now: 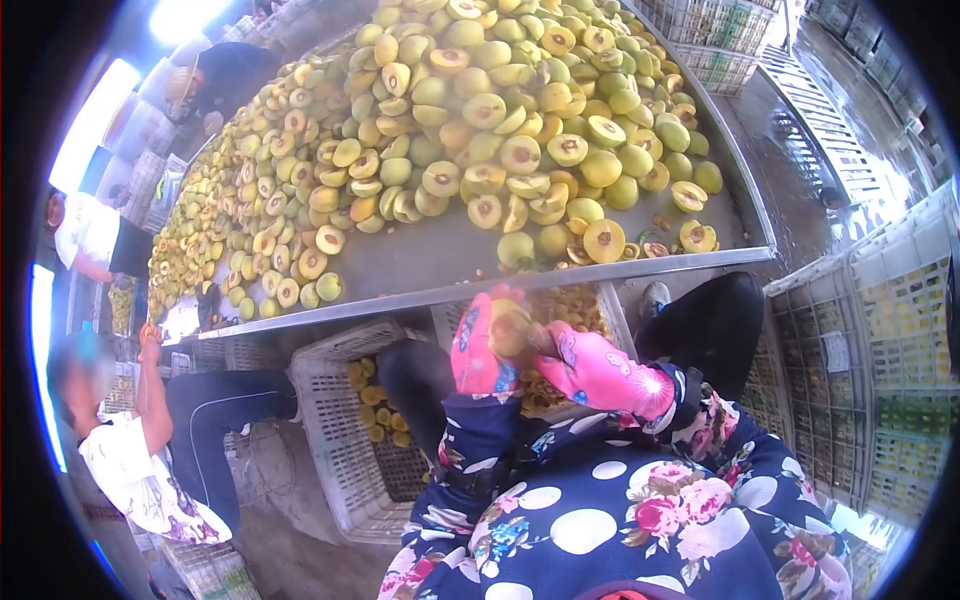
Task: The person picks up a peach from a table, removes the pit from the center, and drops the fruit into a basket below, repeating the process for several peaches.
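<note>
In the head view, a halved peach (512,328), yellow-green and blurred, is held up in front of my body just below the table's metal edge. My left hand (482,345), in a pink patterned glove, is closed around its left side. My right hand (595,368), also pink-gloved, comes in from the right with its fingers curled against the fruit. Whatever those fingers hold is hidden. Under both hands, between my knees, stands a crate (612,305) full of yellow-orange fruit pieces.
A large heap of halved peaches (480,110) covers much of the metal-rimmed table (400,262). Left of my knee is a white crate (335,440) holding some pieces. Stacked crates (860,340) rise at the right. A co-worker (150,460) sits at the left; others are farther back.
</note>
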A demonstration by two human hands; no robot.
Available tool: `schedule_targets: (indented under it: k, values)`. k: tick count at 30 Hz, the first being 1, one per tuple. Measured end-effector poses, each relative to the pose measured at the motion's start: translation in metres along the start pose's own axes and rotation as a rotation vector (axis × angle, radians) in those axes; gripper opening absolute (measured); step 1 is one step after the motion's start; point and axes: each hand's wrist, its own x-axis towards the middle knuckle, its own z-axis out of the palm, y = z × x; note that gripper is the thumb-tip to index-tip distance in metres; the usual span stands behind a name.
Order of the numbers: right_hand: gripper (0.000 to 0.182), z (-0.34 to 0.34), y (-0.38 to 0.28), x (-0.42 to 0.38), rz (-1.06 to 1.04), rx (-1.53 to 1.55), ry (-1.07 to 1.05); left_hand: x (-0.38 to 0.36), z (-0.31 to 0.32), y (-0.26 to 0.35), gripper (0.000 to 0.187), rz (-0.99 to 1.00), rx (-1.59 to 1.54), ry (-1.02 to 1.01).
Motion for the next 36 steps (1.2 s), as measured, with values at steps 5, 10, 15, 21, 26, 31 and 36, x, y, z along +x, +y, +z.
schedule_targets:
  k: [5,10,15,21,26,31,36]
  values:
    - [0.021,0.003,0.005,0.002,0.064,-0.034,-0.006,0.000,0.000,-0.004,0.035,0.104,0.140,-0.046]
    - [0.026,0.004,0.004,0.002,0.045,-0.070,0.022,0.000,0.005,-0.008,0.033,0.060,0.024,-0.011]
    - [0.026,0.011,0.017,0.001,0.018,-0.081,0.018,-0.001,0.009,-0.014,0.030,0.092,0.052,0.046]
    - [0.025,0.006,0.021,0.005,0.085,-0.044,-0.187,0.016,-0.014,-0.021,0.024,0.148,0.292,0.070]
    - [0.027,0.004,0.022,0.006,0.137,-0.176,-0.261,0.018,-0.018,-0.019,0.024,0.123,0.447,0.055]
    - [0.027,0.006,0.023,0.013,0.261,-0.022,-0.316,0.024,-0.030,-0.019,0.025,0.071,0.402,0.045]
    - [0.025,0.014,0.046,0.013,0.139,-0.069,-0.353,0.022,-0.039,-0.022,0.024,0.137,0.449,-0.015]
